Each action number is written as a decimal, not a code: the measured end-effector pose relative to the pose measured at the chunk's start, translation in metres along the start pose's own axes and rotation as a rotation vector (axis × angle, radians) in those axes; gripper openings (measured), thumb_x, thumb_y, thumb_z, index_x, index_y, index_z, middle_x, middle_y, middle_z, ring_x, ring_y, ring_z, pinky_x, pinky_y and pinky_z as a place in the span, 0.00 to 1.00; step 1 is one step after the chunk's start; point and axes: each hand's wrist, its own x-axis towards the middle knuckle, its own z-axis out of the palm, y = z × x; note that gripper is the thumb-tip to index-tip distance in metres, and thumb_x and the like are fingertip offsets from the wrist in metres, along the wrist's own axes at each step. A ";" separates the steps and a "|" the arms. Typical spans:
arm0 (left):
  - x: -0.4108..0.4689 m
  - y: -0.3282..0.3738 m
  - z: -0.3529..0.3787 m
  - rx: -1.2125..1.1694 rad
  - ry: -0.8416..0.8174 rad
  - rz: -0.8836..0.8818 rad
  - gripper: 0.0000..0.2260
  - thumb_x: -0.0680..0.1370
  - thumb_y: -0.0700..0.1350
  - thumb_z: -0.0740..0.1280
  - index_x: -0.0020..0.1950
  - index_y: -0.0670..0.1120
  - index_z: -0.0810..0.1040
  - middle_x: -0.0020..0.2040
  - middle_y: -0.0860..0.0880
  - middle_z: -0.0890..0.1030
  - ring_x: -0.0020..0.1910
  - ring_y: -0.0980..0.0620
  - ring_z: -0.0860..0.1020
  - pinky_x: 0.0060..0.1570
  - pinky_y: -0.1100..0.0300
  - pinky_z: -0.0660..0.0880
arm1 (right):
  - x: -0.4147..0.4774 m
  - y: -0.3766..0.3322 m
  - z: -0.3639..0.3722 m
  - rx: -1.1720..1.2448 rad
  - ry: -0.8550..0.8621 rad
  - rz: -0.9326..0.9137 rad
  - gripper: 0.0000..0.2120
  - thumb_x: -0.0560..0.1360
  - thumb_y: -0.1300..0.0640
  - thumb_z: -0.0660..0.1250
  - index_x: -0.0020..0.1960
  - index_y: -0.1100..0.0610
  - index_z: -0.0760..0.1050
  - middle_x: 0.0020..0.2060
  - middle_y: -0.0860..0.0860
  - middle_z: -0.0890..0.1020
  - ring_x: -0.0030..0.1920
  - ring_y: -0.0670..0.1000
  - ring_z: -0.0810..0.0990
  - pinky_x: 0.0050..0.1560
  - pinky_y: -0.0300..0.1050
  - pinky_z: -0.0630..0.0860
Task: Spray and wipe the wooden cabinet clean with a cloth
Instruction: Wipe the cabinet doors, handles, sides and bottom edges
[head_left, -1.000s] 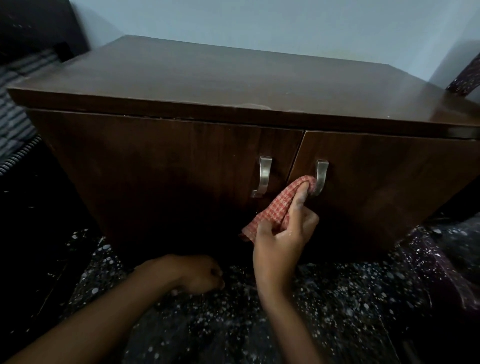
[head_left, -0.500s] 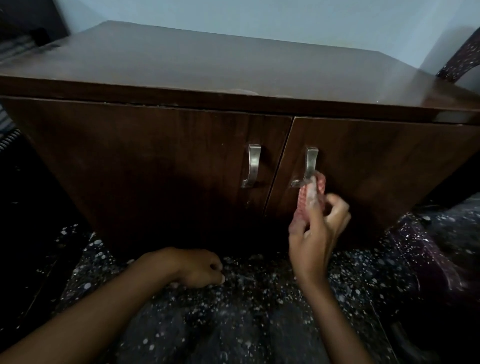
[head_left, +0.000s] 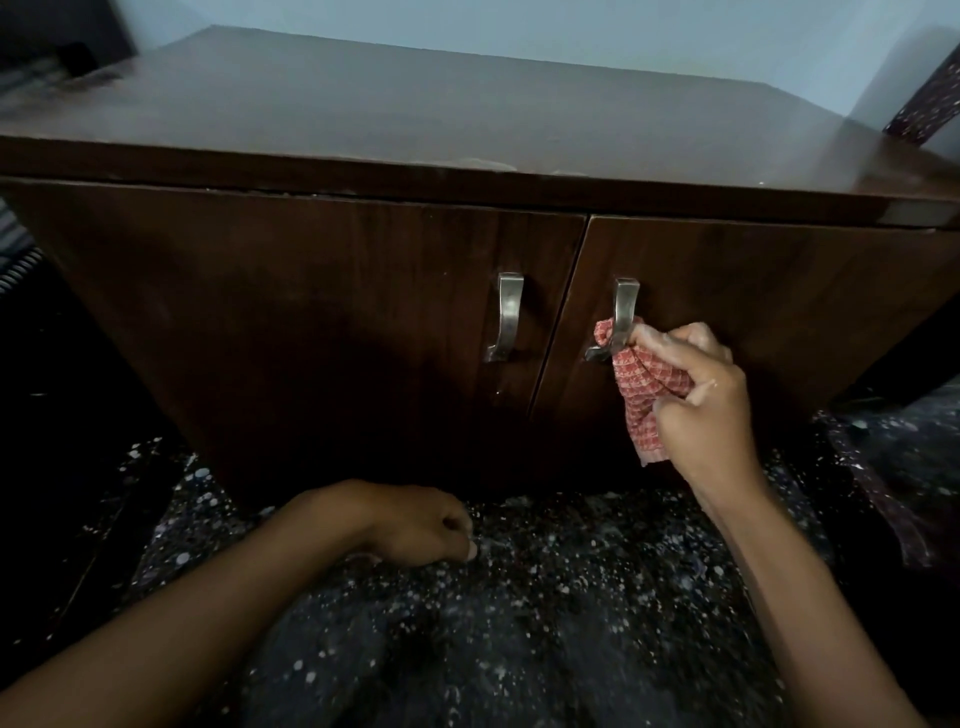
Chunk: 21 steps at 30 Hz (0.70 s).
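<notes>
A dark wooden cabinet (head_left: 311, 322) with two doors fills the view. Each door has a curved metal handle: the left handle (head_left: 506, 317) is bare, and the right handle (head_left: 623, 312) has a red checked cloth (head_left: 647, 389) wrapped round its lower part. My right hand (head_left: 701, 400) grips the bunched cloth against that handle, fingers curled. My left hand (head_left: 415, 525) rests low in front of the cabinet on dark speckled fabric, fingers curled under and holding nothing I can see. No spray bottle is in view.
Dark fabric with white specks (head_left: 519, 623) covers the ground before the cabinet. A pale wall (head_left: 623, 31) stands behind. A speckled object (head_left: 924, 104) leans at the far right, and dark striped things (head_left: 21, 249) lie at the left.
My right hand has moved the cloth from between the two handles to the right handle and wrapped it round it, then shifted to the handle's right side. The left hand has stayed put.
</notes>
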 end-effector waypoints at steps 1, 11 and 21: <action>-0.002 0.003 0.000 -0.005 -0.002 0.013 0.20 0.80 0.54 0.58 0.69 0.49 0.68 0.65 0.48 0.73 0.61 0.47 0.75 0.63 0.52 0.71 | 0.001 -0.002 0.000 -0.057 0.017 -0.034 0.28 0.64 0.69 0.54 0.58 0.47 0.74 0.41 0.41 0.70 0.50 0.54 0.68 0.56 0.35 0.65; -0.011 0.007 -0.002 0.021 0.003 0.028 0.20 0.81 0.53 0.57 0.71 0.48 0.67 0.68 0.50 0.71 0.62 0.53 0.71 0.64 0.59 0.67 | -0.044 0.001 0.055 0.232 0.330 0.190 0.43 0.64 0.79 0.59 0.63 0.35 0.69 0.50 0.43 0.71 0.56 0.57 0.74 0.57 0.57 0.75; -0.012 -0.014 -0.006 -0.197 0.224 0.014 0.12 0.79 0.48 0.60 0.62 0.48 0.73 0.61 0.45 0.77 0.47 0.53 0.73 0.45 0.62 0.72 | -0.069 -0.045 0.089 0.598 0.158 0.480 0.41 0.69 0.78 0.59 0.67 0.37 0.68 0.61 0.43 0.74 0.59 0.44 0.76 0.52 0.44 0.78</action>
